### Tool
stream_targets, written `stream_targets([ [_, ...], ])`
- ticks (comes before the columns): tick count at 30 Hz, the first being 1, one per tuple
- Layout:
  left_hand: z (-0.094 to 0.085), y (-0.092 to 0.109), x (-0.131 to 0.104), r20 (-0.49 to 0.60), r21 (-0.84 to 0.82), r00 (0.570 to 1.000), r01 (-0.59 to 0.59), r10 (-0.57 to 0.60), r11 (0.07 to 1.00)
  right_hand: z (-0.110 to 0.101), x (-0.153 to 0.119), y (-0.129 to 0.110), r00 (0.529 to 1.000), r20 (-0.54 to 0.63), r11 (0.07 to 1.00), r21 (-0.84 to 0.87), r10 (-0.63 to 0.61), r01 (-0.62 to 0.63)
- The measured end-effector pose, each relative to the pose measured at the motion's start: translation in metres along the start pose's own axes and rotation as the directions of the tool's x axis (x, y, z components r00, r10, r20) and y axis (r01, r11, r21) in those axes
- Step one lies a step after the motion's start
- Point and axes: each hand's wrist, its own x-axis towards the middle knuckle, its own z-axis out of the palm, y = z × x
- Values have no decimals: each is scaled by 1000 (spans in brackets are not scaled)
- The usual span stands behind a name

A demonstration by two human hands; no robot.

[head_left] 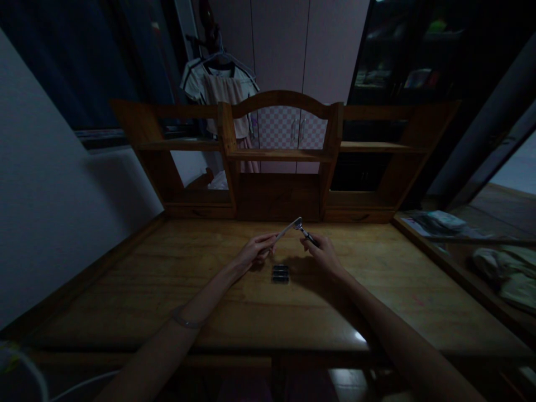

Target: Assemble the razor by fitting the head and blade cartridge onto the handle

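Between the fingers of my left hand (256, 249) is a slim pale toothbrush-like stick (285, 229), pointing up and to the right. My right hand (323, 252) grips a razor (309, 237) by its dark handle, with the silvery head tilted up and to the left. The far end of the stick meets the razor head, or lies right beside it; the dim light hides whether they touch. On the wooden desk (192, 301), just below and between both hands, lies a small clear case of dark razor cartridges (280, 273) in a stacked row.
A wooden shelf unit (278, 155) with cubbies and small drawers stands along the desk's back edge. Raised wooden edging (444, 262) borders the right side, with cloth items (506, 273) beyond it. A white cable (84, 385) hangs at the lower left.
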Motion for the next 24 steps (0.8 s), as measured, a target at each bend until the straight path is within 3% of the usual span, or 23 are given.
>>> stream_targets([
  [7,3,4,-3,-4,16,1000,7,-7,1000,-1,3,6,995,55,996,14,86,-87],
  [15,3,3,-2,-32,59,999,-25,27,998,1,0,7,995,71,997,-30,70,-68],
  [24,4,4,-3,-23,30,1000,-13,14,999,1,-4,6,999,-17,997,77,34,-32],
])
